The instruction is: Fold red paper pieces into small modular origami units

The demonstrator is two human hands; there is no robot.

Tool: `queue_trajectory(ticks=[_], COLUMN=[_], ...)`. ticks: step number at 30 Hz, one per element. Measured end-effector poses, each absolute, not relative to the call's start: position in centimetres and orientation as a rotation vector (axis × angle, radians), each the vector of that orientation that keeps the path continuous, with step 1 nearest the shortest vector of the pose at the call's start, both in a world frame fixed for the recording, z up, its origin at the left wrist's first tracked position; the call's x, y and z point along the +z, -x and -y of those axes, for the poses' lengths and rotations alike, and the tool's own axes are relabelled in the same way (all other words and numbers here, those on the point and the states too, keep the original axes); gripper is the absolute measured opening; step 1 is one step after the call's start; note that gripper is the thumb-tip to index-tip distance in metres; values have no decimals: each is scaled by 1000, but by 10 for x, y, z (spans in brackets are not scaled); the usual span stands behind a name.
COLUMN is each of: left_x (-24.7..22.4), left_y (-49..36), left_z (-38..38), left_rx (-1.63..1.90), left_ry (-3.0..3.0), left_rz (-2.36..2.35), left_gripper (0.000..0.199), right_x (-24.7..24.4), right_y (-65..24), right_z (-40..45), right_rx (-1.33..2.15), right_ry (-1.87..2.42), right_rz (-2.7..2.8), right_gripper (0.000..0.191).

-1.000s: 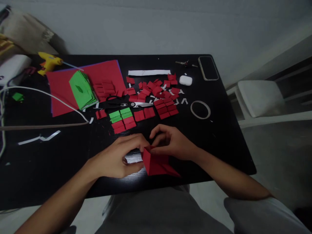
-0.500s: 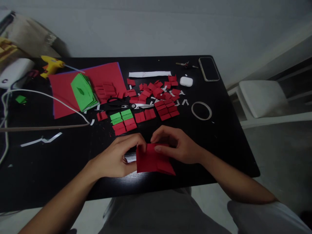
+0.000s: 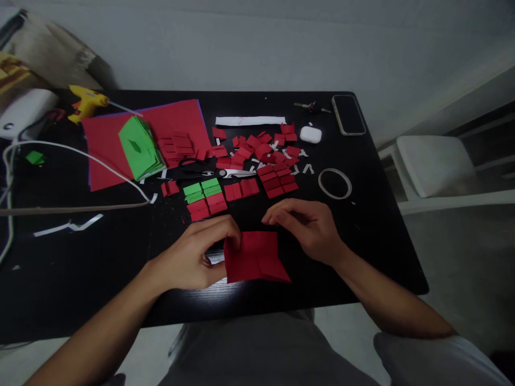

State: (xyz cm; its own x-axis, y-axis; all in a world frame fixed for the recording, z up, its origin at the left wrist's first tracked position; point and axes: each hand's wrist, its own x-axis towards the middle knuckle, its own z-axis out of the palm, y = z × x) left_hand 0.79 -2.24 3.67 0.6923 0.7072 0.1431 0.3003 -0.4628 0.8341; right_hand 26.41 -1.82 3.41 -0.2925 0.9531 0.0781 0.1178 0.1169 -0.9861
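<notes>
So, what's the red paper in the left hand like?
The red paper looks thin and matte, creased and bent open, its lower right corner jutting outward. The left hand holds its left edge over the near side of the black table; the right hand is apart from it. Whether it touches the table is unclear.

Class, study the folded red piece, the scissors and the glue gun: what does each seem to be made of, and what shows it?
Red piece in the left hand: paper or thin card, apparently matt; it is thin and creased.
Scissors: blades probably steel, given their silvery shine; the dark handles may be plastic.
Glue gun: likely plastic, judging by its yellow body; finish unclear.
</notes>
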Motion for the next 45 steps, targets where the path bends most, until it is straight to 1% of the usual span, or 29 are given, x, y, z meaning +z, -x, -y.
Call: queue_trajectory(ticks=[3, 7, 11, 17, 20, 26, 27, 28, 31, 33, 35, 38, 40, 43, 45], left_x=[37, 37, 36, 32, 32, 33, 33, 33, 32, 32, 33, 32, 31, 30, 29], left_y=[-9, -8, -8, -9, -9, -6, -5, -4, -3, -2, -2, -4, -5, -6, -7], left_z=[22, 22, 23, 22, 23, 22, 21, 21, 20, 20, 20, 21, 22, 24, 25], left_rx=[611, 598, 588, 605, 596, 605, 619, 638, 683, 701, 714, 713, 700, 681, 665], left_ry=[-2059, -2056, -2054, -2087, -2104, -2145, -2155, -2168, -2219, -2265, -2316, -2387, -2427, -2477, -2504], left_rz=[-772, -754, -713, -764, -771, -789, -796, -803, -827, -832, -829, -821, -813, -796, -795], left_gripper=[14, 14, 15, 13, 12, 11, 12, 12, 14, 18, 21, 27, 33, 41, 44], right_x=[38, 44, 55, 57, 53, 52, 53, 53, 53, 51, 48, 41, 36, 29, 26], right_y=[-267, -274, -280, -280, -277, -279, -280, -281, -282, -281, -278, -272, -269, -265, -263], right_z=[19, 16, 11, 11, 14, 14, 14, 13, 11, 11, 12, 15, 16, 16, 15], right_rx=[1312, 1491, 1660, 1574, 1505, 1462, 1448, 1428, 1330, 1232, 1103, 875, 743, 622, 555], right_ry=[949, 743, 563, 463, 443, 562, 577, 593, 645, 698, 783, 961, 1053, 1131, 1159], right_rz=[1592, 1760, 1959, 2163, 2155, 2103, 2089, 2079, 2039, 2011, 1993, 1999, 2027, 2064, 2080], right_gripper=[22, 19, 33, 49, 45, 25, 24, 27, 45, 48, 42, 18, 9, 15, 15])
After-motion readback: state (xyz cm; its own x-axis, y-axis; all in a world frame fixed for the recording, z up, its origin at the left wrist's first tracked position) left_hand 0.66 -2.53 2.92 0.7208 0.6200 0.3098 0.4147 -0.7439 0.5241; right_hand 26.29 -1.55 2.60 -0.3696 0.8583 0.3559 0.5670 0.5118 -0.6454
